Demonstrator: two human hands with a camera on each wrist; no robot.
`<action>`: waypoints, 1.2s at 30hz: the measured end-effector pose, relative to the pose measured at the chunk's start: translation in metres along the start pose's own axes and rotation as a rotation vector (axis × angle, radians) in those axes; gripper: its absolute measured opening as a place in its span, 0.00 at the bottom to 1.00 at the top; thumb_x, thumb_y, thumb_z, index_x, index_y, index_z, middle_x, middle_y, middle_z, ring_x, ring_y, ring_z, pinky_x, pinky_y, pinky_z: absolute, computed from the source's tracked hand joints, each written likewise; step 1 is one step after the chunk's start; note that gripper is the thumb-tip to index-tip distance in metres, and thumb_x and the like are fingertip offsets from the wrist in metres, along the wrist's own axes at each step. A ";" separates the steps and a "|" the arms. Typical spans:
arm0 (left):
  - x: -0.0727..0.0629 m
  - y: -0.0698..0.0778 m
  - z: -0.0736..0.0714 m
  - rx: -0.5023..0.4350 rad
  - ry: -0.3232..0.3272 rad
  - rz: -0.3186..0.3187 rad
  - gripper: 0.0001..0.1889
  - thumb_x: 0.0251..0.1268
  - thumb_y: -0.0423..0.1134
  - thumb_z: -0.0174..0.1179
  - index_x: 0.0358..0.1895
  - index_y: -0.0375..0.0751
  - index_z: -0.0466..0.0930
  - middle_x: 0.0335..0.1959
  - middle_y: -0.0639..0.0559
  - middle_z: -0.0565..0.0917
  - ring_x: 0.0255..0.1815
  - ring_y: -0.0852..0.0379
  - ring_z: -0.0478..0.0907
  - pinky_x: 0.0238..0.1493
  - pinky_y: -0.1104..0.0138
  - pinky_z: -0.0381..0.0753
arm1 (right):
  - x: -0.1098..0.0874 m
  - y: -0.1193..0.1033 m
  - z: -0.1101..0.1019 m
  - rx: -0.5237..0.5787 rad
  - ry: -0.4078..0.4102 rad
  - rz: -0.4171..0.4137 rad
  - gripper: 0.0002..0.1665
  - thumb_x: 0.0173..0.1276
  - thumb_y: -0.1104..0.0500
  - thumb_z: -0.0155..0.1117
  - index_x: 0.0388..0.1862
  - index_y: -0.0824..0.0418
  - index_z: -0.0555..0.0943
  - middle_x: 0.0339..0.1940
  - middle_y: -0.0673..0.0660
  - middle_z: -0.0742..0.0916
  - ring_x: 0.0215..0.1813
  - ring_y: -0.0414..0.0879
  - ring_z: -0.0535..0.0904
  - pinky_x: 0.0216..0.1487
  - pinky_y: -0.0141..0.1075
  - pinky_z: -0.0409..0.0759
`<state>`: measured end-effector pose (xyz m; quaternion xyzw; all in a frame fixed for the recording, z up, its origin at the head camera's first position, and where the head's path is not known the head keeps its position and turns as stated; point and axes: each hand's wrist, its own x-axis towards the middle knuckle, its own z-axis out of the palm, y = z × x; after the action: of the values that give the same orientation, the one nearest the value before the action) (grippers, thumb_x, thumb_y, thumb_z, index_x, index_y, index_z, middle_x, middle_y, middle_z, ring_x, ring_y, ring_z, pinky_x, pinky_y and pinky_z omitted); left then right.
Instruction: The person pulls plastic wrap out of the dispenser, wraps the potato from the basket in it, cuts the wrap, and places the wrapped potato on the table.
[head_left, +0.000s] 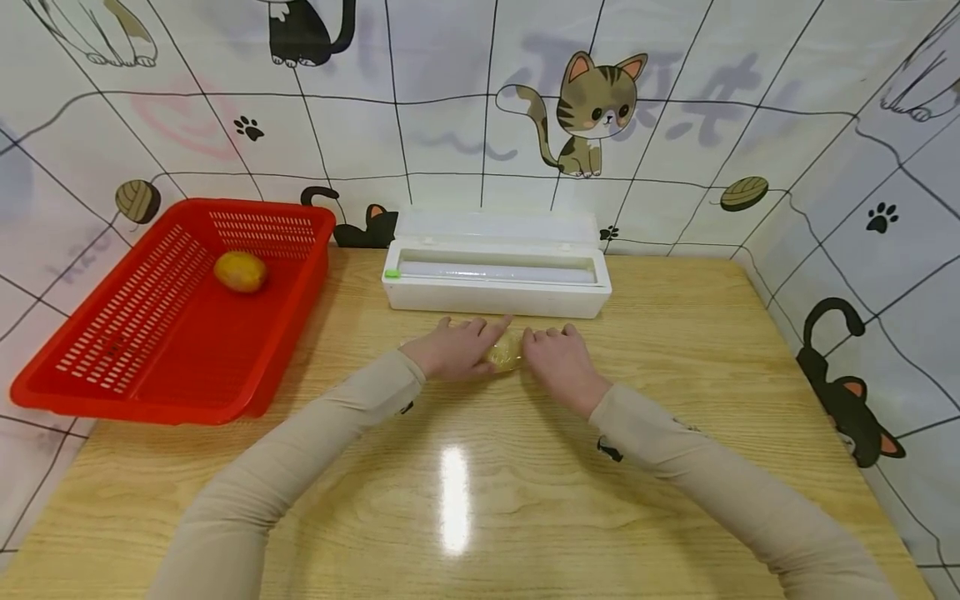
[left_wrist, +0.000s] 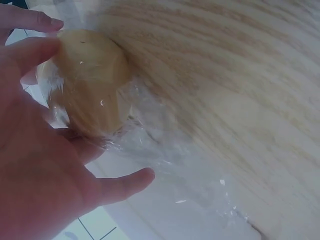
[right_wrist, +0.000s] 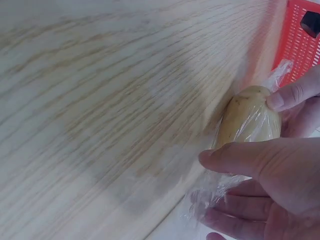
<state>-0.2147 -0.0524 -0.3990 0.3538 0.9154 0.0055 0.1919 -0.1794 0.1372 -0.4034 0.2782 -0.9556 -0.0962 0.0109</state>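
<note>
A potato (right_wrist: 250, 117) wrapped in clear cling film (left_wrist: 155, 125) lies on the table between my hands, close in front of the white box. With thumb and fingers round it, my left hand (head_left: 457, 347) holds the potato; one finger points out straight in the left wrist view. From the other end, my right hand (head_left: 562, 367) has its thumb beside the potato and its fingers curled at the gathered loose film. Part of the potato is hidden by the hands in the head view.
The white cling film box (head_left: 495, 296) stands by the wall with its lid up, a film roll (head_left: 495, 272) and a green slider (head_left: 392, 273) showing. To the left is a red basket (head_left: 202, 367) with a yellow, potato-like item (head_left: 240, 272) inside.
</note>
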 end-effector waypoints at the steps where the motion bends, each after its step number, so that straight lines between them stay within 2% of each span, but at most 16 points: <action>1: 0.000 0.000 0.000 -0.002 -0.004 0.003 0.40 0.74 0.54 0.48 0.78 0.52 0.35 0.70 0.38 0.62 0.69 0.43 0.63 0.65 0.40 0.56 | 0.000 0.001 -0.001 0.008 -0.006 0.003 0.22 0.66 0.58 0.65 0.55 0.69 0.78 0.44 0.61 0.86 0.42 0.54 0.83 0.44 0.48 0.76; 4: 0.001 0.003 -0.001 0.010 -0.011 0.010 0.38 0.73 0.52 0.49 0.78 0.57 0.37 0.70 0.36 0.61 0.70 0.42 0.60 0.66 0.40 0.55 | -0.001 0.005 -0.001 0.049 -0.011 0.006 0.12 0.66 0.60 0.65 0.44 0.66 0.80 0.35 0.59 0.86 0.37 0.53 0.82 0.41 0.47 0.76; 7: 0.004 0.009 0.001 0.073 0.011 0.031 0.36 0.71 0.50 0.51 0.77 0.50 0.46 0.74 0.34 0.52 0.74 0.42 0.51 0.66 0.41 0.55 | -0.002 0.008 -0.002 0.112 -0.022 0.011 0.10 0.63 0.57 0.70 0.32 0.62 0.79 0.26 0.56 0.84 0.29 0.50 0.81 0.35 0.45 0.76; 9: 0.007 0.013 0.003 0.137 0.035 0.056 0.36 0.70 0.51 0.51 0.76 0.43 0.50 0.75 0.33 0.47 0.75 0.42 0.48 0.66 0.41 0.56 | -0.003 0.010 -0.003 0.145 -0.037 0.010 0.11 0.61 0.57 0.72 0.28 0.60 0.79 0.22 0.54 0.83 0.26 0.47 0.79 0.32 0.44 0.76; 11: 0.009 0.018 0.007 0.204 0.057 0.071 0.37 0.70 0.52 0.51 0.74 0.38 0.52 0.76 0.35 0.47 0.75 0.43 0.47 0.66 0.43 0.56 | -0.003 0.010 -0.004 0.163 -0.058 0.007 0.12 0.61 0.56 0.72 0.26 0.59 0.79 0.21 0.53 0.83 0.24 0.46 0.78 0.29 0.42 0.76; 14: 0.009 0.021 0.011 0.258 0.082 0.063 0.37 0.70 0.55 0.51 0.74 0.36 0.52 0.73 0.38 0.56 0.73 0.46 0.53 0.67 0.45 0.57 | -0.004 0.011 -0.004 0.179 -0.076 0.005 0.12 0.62 0.56 0.71 0.26 0.60 0.78 0.20 0.53 0.82 0.23 0.45 0.76 0.28 0.41 0.75; 17: 0.008 0.022 0.014 0.276 0.113 0.054 0.38 0.71 0.56 0.50 0.76 0.41 0.50 0.68 0.43 0.64 0.70 0.48 0.57 0.66 0.47 0.60 | -0.005 0.012 -0.004 0.188 -0.083 0.009 0.11 0.62 0.57 0.71 0.27 0.61 0.79 0.20 0.53 0.82 0.23 0.45 0.76 0.28 0.42 0.75; 21: 0.006 0.020 0.015 0.275 0.148 0.083 0.37 0.72 0.55 0.50 0.77 0.46 0.47 0.64 0.43 0.65 0.68 0.47 0.60 0.65 0.49 0.63 | -0.005 0.015 -0.002 0.216 -0.085 0.016 0.10 0.61 0.58 0.72 0.29 0.61 0.80 0.20 0.53 0.82 0.23 0.45 0.76 0.29 0.44 0.77; 26: 0.002 0.018 0.014 0.276 0.187 0.125 0.34 0.72 0.53 0.53 0.75 0.45 0.54 0.61 0.41 0.67 0.66 0.46 0.62 0.63 0.48 0.65 | -0.005 0.017 -0.004 0.279 -0.077 0.004 0.08 0.62 0.60 0.70 0.27 0.61 0.81 0.18 0.51 0.79 0.22 0.44 0.73 0.26 0.42 0.75; 30: 0.002 0.015 0.015 0.295 0.204 0.166 0.37 0.71 0.53 0.55 0.75 0.43 0.52 0.61 0.42 0.67 0.65 0.47 0.63 0.63 0.50 0.65 | -0.007 0.018 -0.006 0.388 -0.064 -0.009 0.05 0.64 0.63 0.67 0.28 0.61 0.84 0.20 0.50 0.81 0.23 0.43 0.73 0.25 0.40 0.75; 34: 0.006 0.007 0.017 0.197 0.173 0.182 0.44 0.68 0.54 0.58 0.77 0.39 0.44 0.68 0.43 0.64 0.69 0.48 0.60 0.68 0.53 0.59 | -0.007 0.022 -0.007 0.565 -0.065 -0.045 0.05 0.66 0.65 0.64 0.33 0.65 0.86 0.26 0.52 0.85 0.27 0.43 0.77 0.31 0.40 0.78; 36: 0.007 0.004 0.017 0.160 0.151 0.186 0.46 0.66 0.55 0.59 0.76 0.36 0.44 0.70 0.44 0.62 0.71 0.49 0.58 0.69 0.55 0.57 | -0.006 0.024 -0.009 0.646 -0.091 -0.064 0.07 0.66 0.66 0.62 0.32 0.66 0.86 0.26 0.52 0.85 0.27 0.42 0.77 0.33 0.39 0.77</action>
<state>-0.2107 -0.0467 -0.4167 0.4497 0.8881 -0.0230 0.0925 -0.1864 0.1582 -0.3903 0.2924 -0.9271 0.1991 -0.1237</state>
